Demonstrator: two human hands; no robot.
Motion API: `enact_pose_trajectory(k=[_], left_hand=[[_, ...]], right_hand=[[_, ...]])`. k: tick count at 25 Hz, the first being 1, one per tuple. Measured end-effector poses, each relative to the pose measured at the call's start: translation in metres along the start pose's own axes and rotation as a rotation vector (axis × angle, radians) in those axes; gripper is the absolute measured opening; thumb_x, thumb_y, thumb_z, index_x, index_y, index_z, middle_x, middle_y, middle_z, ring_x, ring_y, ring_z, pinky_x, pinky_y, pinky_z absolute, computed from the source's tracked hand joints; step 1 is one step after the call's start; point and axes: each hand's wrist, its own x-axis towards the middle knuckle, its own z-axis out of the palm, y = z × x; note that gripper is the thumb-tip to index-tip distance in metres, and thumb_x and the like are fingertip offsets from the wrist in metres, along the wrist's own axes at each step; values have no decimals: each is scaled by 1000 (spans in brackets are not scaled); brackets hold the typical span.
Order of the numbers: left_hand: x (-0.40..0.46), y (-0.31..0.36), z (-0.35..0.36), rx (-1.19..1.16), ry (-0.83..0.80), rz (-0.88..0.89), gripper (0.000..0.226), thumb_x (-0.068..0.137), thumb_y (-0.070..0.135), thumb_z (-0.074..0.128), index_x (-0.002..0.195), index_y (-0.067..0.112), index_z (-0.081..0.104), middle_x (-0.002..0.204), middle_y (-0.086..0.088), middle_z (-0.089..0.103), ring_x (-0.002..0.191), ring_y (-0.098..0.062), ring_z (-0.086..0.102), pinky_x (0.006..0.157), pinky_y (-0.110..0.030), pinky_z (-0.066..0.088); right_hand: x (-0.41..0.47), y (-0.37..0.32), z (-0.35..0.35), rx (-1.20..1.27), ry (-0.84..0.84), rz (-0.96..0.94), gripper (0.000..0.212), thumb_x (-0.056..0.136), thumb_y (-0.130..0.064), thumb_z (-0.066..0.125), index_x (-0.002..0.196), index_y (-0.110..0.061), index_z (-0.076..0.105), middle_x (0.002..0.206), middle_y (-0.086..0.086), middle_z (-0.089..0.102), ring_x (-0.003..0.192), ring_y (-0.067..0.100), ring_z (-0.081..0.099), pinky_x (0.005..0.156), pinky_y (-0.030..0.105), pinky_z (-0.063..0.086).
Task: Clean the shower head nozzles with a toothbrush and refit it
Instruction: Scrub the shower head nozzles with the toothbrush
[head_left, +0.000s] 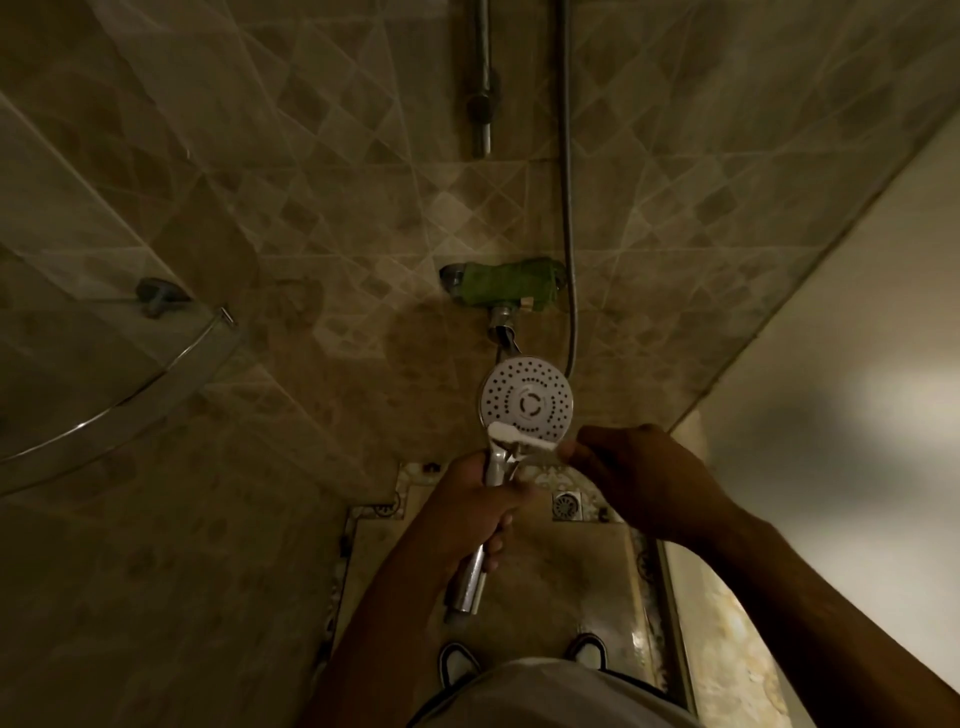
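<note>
A person in a tiled shower stall holds a handheld shower head (525, 398) just below frame centre, its white nozzle face turned up toward the camera. The left hand (480, 512) is wrapped round the chrome handle. From three o'clock, the right hand (641, 470) pinches a white toothbrush (522, 435), its bristles against the face's six o'clock rim. At twelve o'clock, a green cloth (506, 286) covers the wall mixer.

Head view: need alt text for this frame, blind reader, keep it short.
A person's left hand grips the chrome handle of a shower head, its white nozzle face turned up to the camera, while the right hand pinches a white toothbrush whose bristle end lies at the face's lower edge. Behind are a tiled wall, a green cloth draped over the tap, and a floor drain.
</note>
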Motion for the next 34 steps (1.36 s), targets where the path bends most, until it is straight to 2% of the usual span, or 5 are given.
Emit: enact_pose_trajectory(k=[8, 14, 20, 28, 34], left_hand=[[-3, 2, 3, -1, -2, 28, 8, 95, 11, 64, 92, 16, 58, 55, -2, 45, 36, -12, 38, 36, -20, 34], [-3, -3, 3, -9, 25, 2, 9, 94, 14, 65, 100, 19, 60, 54, 0, 47, 37, -11, 39, 38, -22, 35], [-6, -7, 7, -1, 27, 24, 9, 95, 14, 65, 102, 18, 61, 53, 1, 48, 36, -11, 39, 36, -22, 35], [-9, -11, 3, -130, 23, -39, 7, 96, 10, 62, 103, 11, 59, 53, -1, 45, 34, -11, 35, 35, -19, 32], [-13, -10, -5, -183, -66, -97, 7, 98, 13, 60, 99, 10, 54, 56, -2, 44, 33, -10, 33, 34, -17, 30]], right_hand=[[14, -9, -1, 137, 271, 303, 37, 99, -51, 36, 66, -38, 45, 53, -5, 53, 45, 6, 49, 45, 23, 32], [-1, -29, 25, 28, 119, 129, 42, 95, -59, 29, 95, -35, 63, 56, -9, 56, 44, 2, 52, 45, 16, 34], [13, -11, 0, 52, 267, 347, 39, 99, -53, 34, 67, -34, 46, 54, -6, 54, 48, 7, 52, 44, 25, 30], [-11, -7, 23, 264, 218, 392, 41, 98, -53, 38, 72, -28, 58, 55, -1, 59, 44, 5, 53, 42, 20, 39], [-8, -2, 6, 203, 187, 376, 44, 99, -50, 38, 67, -24, 54, 55, -1, 54, 47, 10, 48, 45, 23, 35]])
